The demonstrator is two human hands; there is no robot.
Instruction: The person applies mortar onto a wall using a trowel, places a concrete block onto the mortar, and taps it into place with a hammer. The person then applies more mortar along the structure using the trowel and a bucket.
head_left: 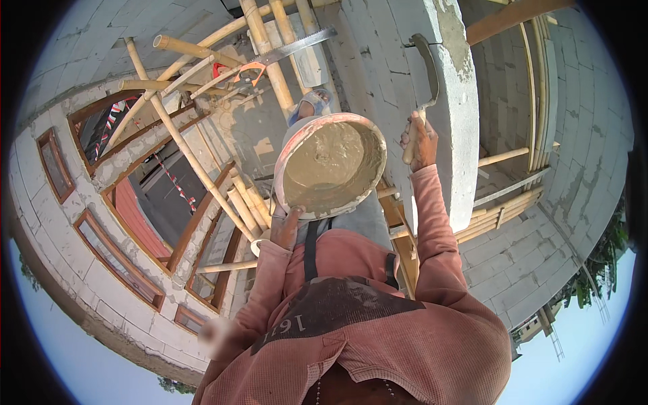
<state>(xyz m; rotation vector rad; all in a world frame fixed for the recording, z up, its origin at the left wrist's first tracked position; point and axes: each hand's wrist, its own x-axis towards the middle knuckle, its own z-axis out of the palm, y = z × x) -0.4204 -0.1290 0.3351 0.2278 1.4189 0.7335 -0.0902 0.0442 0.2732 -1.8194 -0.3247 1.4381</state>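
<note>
My left hand (284, 228) is closed on the near-left rim of a round bucket (285, 143), just in front of my body. Wet grey-brown mortar (331, 158) fills much of the bucket and coats its inner wall. In my right hand (423, 142) is the handle of a trowel (429, 74), with the fingers wrapped round it. Its curved blade points away from me, beside a pale lightweight block (451, 135) on top of the wall. Whether the blade touches the block I cannot tell. Some mortar (453, 40) is smeared at the block's far end.
A handsaw (290, 50) with an orange handle lies across bamboo poles (270, 57) ahead. More bamboo scaffolding (185, 152) runs left, past wooden window frames (121, 260). Far below is the floor. Block walls (580, 135) rise on the right. A sandalled foot (312, 106) shows beyond the bucket.
</note>
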